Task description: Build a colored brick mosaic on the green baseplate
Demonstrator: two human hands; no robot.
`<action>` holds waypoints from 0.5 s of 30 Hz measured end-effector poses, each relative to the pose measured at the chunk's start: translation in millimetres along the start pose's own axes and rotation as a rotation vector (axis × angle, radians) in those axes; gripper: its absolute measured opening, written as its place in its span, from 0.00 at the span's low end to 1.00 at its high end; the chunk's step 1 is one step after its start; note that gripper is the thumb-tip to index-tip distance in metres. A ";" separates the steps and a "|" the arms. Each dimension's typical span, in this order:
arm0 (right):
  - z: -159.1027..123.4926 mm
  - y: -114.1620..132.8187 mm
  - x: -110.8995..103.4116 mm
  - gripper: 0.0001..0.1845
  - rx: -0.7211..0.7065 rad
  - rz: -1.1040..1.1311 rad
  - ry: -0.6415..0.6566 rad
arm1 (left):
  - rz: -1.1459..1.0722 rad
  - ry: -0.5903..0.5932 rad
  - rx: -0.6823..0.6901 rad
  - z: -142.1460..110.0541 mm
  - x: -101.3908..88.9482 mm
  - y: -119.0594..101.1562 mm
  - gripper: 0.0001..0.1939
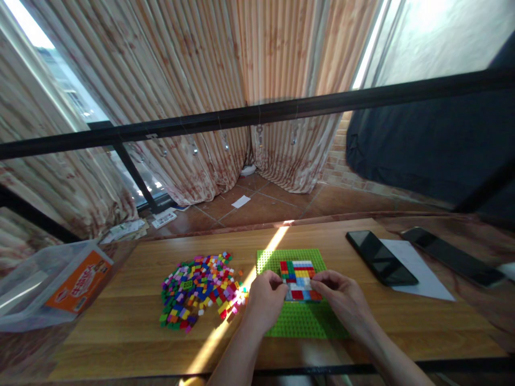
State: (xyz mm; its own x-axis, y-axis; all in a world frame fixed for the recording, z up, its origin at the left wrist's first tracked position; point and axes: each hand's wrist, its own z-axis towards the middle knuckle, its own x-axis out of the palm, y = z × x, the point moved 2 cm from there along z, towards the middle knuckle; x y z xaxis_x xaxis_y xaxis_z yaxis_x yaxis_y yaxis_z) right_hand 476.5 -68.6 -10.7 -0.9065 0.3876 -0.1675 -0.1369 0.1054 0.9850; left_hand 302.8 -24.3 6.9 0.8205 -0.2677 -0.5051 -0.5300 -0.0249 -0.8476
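Note:
A green studded baseplate lies on the wooden table in front of me. A patch of small bricks in red, white, yellow, blue and green is built on it. My left hand rests at the patch's left edge, fingers curled and pinched against the bricks. At the patch's right edge my right hand has its fingers curled onto the bricks too. What either hand holds, if anything, is hidden. A heap of loose coloured bricks lies to the left of the baseplate.
A clear plastic box with an orange label sits at the table's left end. A dark phone lies on a white sheet at the right, with a second phone beyond. A black rail crosses the view above.

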 end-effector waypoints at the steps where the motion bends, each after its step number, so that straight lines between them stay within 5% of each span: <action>1: 0.1 0.4 0.2 0.13 0.003 0.005 0.000 | -0.001 -0.002 -0.002 0.1 0.3 -0.4 0.04; 15: -2.1 4.9 -2.8 0.16 0.052 0.044 0.026 | -0.004 0.005 0.008 1.4 1.9 5.2 0.06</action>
State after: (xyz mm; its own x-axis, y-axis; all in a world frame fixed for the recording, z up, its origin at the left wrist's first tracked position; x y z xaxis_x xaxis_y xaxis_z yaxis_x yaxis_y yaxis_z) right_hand 477.5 -71.0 -5.3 -0.9212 0.3692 -0.1228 -0.0768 0.1367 0.9876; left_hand 301.9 -23.6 1.3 0.8213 -0.2723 -0.5014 -0.5254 -0.0185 -0.8506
